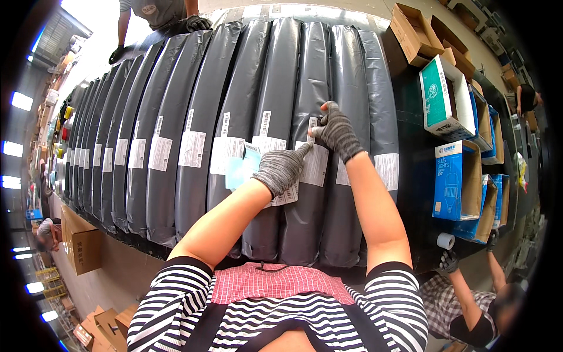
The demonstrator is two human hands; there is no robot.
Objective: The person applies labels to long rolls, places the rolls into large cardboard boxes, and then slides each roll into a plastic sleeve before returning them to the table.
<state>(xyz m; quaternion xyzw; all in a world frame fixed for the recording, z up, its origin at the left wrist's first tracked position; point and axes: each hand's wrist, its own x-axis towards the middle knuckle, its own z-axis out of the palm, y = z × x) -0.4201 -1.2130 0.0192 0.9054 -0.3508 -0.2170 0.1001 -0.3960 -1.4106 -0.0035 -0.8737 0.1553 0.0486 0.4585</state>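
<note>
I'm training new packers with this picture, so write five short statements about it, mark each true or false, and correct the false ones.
1. The left hand and right hand are gloved in grey. True.
2. Blue boxes stand to the right of the dark wrapped parcels. True.
3. The right hand rests on the blue boxes. False: it is over the parcels.
4. The parcels bear no labels. False: white labels show on many of them.
5. A light-blue sheet is beside the left hand. True.

Packing warehouse, with rowed labelled grey parcels (278, 76), cardboard boxes (82, 243), gloved co-workers (164, 13)
</note>
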